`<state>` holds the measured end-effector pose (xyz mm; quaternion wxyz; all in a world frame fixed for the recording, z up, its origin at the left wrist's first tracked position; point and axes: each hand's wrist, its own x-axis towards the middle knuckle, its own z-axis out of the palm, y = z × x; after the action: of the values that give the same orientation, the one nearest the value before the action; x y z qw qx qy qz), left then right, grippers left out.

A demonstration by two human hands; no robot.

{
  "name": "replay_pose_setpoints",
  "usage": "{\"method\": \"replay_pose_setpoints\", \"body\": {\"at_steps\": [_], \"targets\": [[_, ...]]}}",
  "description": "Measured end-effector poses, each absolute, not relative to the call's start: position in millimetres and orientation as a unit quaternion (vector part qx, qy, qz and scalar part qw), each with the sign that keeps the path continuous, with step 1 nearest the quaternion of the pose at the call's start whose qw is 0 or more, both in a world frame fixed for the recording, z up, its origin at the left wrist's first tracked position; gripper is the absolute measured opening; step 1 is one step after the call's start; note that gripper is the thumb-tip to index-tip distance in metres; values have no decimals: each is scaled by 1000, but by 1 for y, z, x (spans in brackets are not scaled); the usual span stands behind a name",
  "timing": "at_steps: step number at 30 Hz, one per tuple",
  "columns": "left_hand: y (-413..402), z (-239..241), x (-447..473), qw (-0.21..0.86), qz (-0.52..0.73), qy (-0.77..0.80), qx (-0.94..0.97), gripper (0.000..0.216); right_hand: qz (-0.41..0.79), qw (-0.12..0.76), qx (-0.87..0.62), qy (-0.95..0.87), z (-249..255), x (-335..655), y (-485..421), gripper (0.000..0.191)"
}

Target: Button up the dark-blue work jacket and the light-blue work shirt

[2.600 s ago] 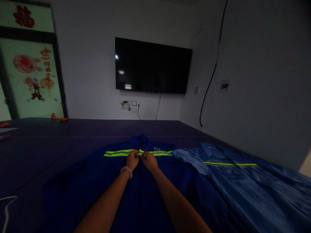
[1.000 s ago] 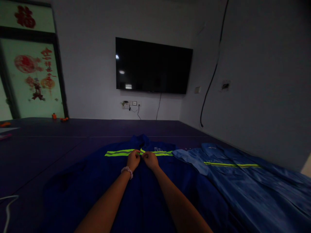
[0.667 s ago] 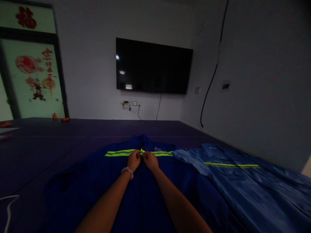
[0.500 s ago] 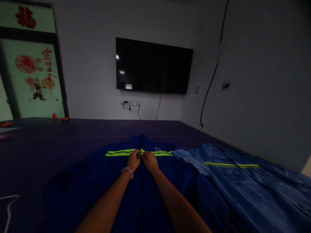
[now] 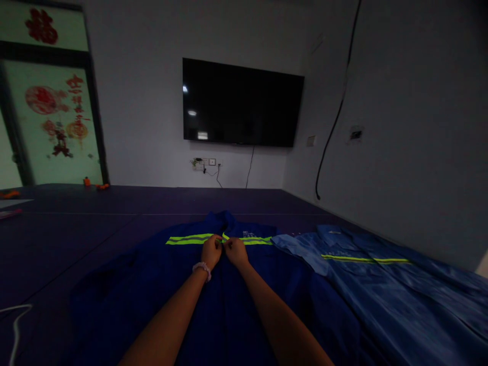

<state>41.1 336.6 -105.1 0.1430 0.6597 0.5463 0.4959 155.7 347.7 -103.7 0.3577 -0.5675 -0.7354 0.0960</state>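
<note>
A dark blue work jacket (image 5: 160,284) with a yellow-green reflective stripe across the chest lies flat on the dark surface in front of me. My left hand (image 5: 211,252), with a pale band on the wrist, and my right hand (image 5: 235,252) meet at the jacket's front opening, level with the stripe. Both pinch the fabric edges there with closed fingers. What lies between the fingertips is too small to make out.
A lighter blue jacket (image 5: 381,284) with the same stripe lies to the right, overlapping the dark one. A black TV (image 5: 241,103) hangs on the far wall above sockets (image 5: 204,163). A white cable (image 5: 15,325) lies at the left edge. Small orange items (image 5: 93,183) sit by the window.
My hands have stayed pinched at the jacket's front with only tiny finger shifts. The view has drifted slightly.
</note>
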Motion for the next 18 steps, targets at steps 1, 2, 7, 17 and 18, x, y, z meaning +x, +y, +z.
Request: {"method": "replay_pose_setpoints", "body": {"at_steps": [1, 2, 7, 17, 18], "targets": [[337, -105, 41, 143, 496, 547, 660, 25, 101, 359, -572, -731, -104, 156, 348, 16], [337, -106, 41, 144, 496, 547, 659, 26, 106, 361, -576, -726, -104, 156, 349, 16], [337, -106, 40, 143, 494, 547, 660, 26, 128, 364, -589, -710, -106, 156, 351, 17], [334, -105, 43, 120, 472, 556, 674, 30, 147, 364, -597, -699, -105, 155, 354, 18], [334, -105, 43, 119, 470, 556, 675, 30, 148, 364, -597, -699, -105, 155, 354, 18]]}}
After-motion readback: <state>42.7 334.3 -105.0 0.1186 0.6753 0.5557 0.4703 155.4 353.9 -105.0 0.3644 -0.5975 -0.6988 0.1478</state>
